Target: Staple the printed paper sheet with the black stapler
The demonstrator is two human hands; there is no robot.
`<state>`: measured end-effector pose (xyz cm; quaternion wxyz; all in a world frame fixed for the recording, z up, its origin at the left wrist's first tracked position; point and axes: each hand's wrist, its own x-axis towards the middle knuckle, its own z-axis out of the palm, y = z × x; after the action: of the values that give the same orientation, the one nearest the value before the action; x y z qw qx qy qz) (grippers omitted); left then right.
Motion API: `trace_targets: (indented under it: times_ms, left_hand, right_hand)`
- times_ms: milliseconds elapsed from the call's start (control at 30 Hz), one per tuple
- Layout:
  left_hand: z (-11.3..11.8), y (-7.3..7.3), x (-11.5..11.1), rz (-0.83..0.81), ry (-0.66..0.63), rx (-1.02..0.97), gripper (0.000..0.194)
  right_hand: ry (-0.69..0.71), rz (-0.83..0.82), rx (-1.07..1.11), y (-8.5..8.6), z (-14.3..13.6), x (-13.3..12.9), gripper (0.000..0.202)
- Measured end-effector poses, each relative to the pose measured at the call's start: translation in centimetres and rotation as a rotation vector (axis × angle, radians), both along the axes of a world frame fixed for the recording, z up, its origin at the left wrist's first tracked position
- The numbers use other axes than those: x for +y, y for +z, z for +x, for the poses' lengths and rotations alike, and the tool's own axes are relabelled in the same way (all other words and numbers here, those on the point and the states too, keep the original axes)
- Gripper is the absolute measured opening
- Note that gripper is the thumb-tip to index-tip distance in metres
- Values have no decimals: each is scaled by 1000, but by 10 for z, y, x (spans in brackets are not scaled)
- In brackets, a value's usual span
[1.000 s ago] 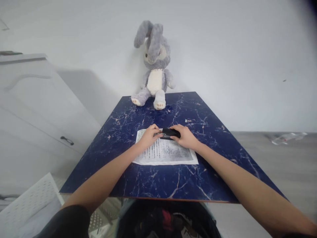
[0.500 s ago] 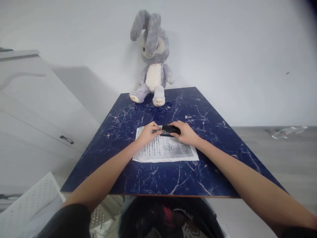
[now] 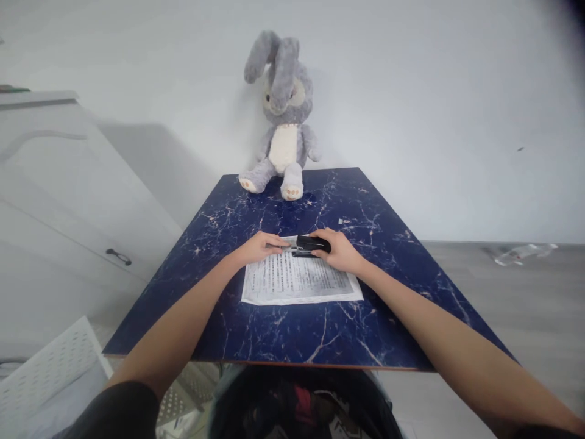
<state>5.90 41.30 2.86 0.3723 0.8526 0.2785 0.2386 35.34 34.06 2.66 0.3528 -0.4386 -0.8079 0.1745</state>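
Observation:
A black stapler (image 3: pixel 313 244) lies sideways over a printed sheet of paper (image 3: pixel 297 286). My right hand (image 3: pixel 340 251) grips its right end, thumb on the near side and fingers on the far side. From the stapler's left end a thin silver metal part (image 3: pixel 287 246) sticks out. My left hand (image 3: pixel 258 247) has its fingers and thumb closed on the tip of that part, just above the paper's upper left area. The fingertips hide some of the metal, so its full length cannot be seen.
A dark blue marbled table (image 3: pixel 320 338) carries the paper. A grey plush rabbit (image 3: pixel 284 140) sits at its far edge against the wall. A small pale scrap (image 3: pixel 341 221) lies beyond my right hand. A white cabinet (image 3: pixel 68 201) stands at the left.
My left hand has shifted left, away from the stapler's body, and its fingers are straighter. The right hand keeps its grip on the stapler. The view has tilted slightly.

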Motion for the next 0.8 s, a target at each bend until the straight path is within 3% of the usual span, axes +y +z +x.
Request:
trace_targets:
  times_ms: [167, 333, 600, 700, 800]
  left_hand:
    - [13, -2, -8, -24, 114, -125, 35]
    - [25, -8, -13, 8, 105, -109, 47]
    - [5, 3, 2, 57, 70, -108, 53]
    - [-6, 4, 9, -6, 179, -231, 38]
    - [-7, 0, 11, -16, 318, -338, 43]
  right_hand:
    - [112, 37, 78, 5, -9, -6, 28]
    - [202, 63, 73, 2, -17, -8, 23]
    - [69, -99, 161, 0, -36, -11, 34]
    - [56, -112, 116, 6, -40, -18, 30]
    - [71, -155, 75, 14, -21, -33, 31]
